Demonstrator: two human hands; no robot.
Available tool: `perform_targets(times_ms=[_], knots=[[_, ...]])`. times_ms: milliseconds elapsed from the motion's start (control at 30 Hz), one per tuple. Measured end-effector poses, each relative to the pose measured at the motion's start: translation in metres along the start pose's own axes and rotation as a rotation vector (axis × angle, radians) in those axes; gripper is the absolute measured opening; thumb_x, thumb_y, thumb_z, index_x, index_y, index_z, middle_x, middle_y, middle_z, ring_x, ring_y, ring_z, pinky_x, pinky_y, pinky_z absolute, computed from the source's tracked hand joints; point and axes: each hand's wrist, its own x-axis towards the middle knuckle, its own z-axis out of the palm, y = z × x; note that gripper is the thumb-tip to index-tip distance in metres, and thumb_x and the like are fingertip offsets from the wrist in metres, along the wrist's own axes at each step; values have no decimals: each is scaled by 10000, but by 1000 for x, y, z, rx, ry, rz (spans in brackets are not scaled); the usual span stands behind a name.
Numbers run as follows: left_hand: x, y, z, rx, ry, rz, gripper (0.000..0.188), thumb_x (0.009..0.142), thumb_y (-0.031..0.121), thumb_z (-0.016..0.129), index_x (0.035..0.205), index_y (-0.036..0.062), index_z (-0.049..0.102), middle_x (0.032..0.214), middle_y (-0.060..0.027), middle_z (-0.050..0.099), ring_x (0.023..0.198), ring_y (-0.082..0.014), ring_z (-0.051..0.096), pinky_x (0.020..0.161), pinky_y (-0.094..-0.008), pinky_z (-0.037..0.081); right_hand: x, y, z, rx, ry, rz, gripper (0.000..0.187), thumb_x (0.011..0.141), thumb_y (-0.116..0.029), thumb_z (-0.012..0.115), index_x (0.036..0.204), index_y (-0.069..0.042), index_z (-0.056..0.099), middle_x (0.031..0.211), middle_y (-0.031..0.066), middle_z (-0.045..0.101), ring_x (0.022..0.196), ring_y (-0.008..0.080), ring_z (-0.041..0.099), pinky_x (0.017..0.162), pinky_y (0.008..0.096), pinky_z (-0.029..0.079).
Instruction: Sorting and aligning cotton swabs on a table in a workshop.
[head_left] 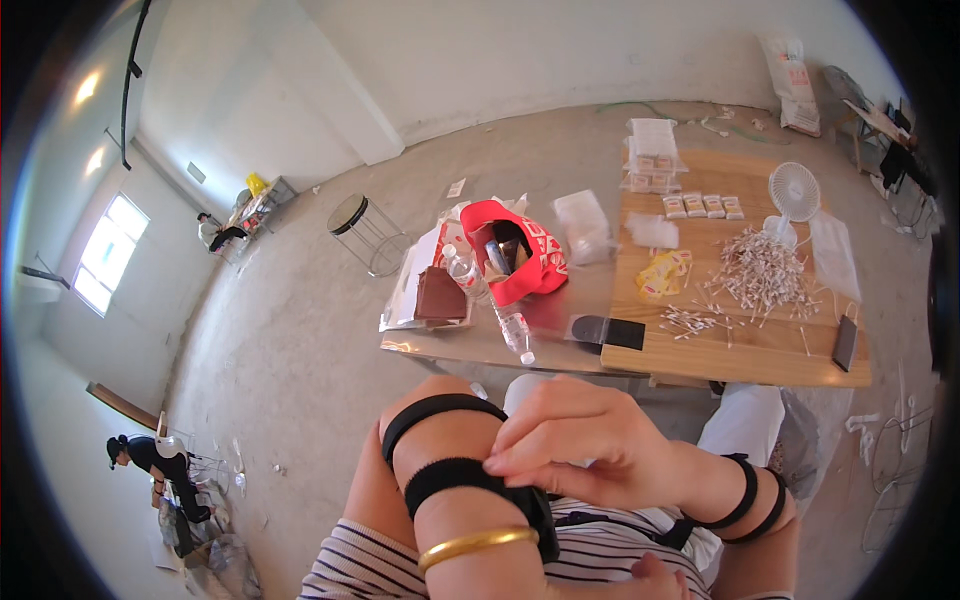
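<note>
My left forearm lies bent across my body, ringed by two black straps and a gold bangle (478, 548). My right hand (585, 445) reaches over it, thumb and fingers pinched at the edge of the lower black strap (455, 478). A black device (540, 525) hangs at that strap, partly behind the right hand. My left hand (655, 582) shows only in part at the lower edge; its fingers are mostly cut off. Two more black straps (745, 495) circle my right forearm.
Ahead, a metal table (450, 345) bears a red bag (515, 250), a brown box (440, 295) and plastic bottles (515, 335). A wooden board (640, 345) beside it holds piled cotton swabs (765, 270), packs (700, 207) and a white fan (794, 192). A stool (350, 215) stands behind; people sit at left.
</note>
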Motion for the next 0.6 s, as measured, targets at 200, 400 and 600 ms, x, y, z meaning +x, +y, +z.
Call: perform_targets(times_ms=[200,400,600], knots=[[49,-72,8,-574,-43,-212,378,871,239,627,1190,39,666,908,-135,708,778,-341,682,685,-440,550,-23,27,-27,-116,253,333,177,932,-39,651,1098,-36,713,1063,69,694,993,214,659,853,336,522],[24,-202,116,-284,374,-865,204,898,257,634,1006,121,740,881,-102,741,810,-294,713,700,-405,552,-63,59,-53,-397,296,584,164,904,-46,664,1055,5,704,1028,108,695,929,203,666,836,316,523],[-5,-237,177,-333,338,-1133,214,898,278,639,967,111,753,865,-95,746,816,-282,720,727,-411,554,-48,61,-32,-526,321,495,270,854,-116,745,1090,-17,659,981,132,645,914,247,650,803,344,526]])
